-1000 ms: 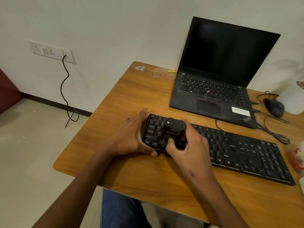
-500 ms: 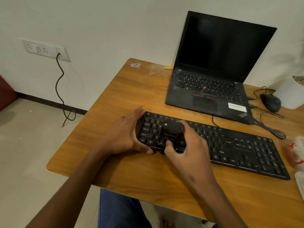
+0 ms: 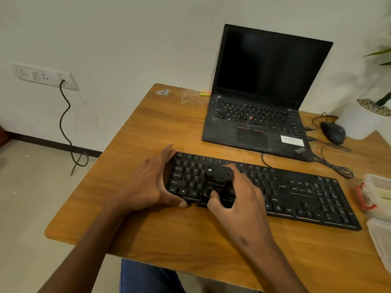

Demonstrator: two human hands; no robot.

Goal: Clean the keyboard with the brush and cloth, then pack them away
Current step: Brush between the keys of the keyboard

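Note:
A long black keyboard (image 3: 296, 191) lies across the wooden desk (image 3: 160, 127). My left hand (image 3: 150, 182) clasps its left end, thumb along the near edge and fingers at the far side. My right hand (image 3: 234, 197) grips a black brush (image 3: 218, 178) that sits on the left-hand keys, thumb at the near side and fingers over the right of it. The brush's bristles are hidden beneath its body. I do not see a cloth.
An open black laptop (image 3: 260, 115) stands behind the keyboard. A black mouse (image 3: 333, 132) with cables and a white plant pot (image 3: 359, 121) are at back right. Clear plastic containers (image 3: 376, 193) sit at the desk's right edge. The desk's left edge drops to the floor.
The brush and my right hand have shifted slightly to the right along the keys. My left hand keeps its hold on the keyboard's left end. The camera has tilted a little.

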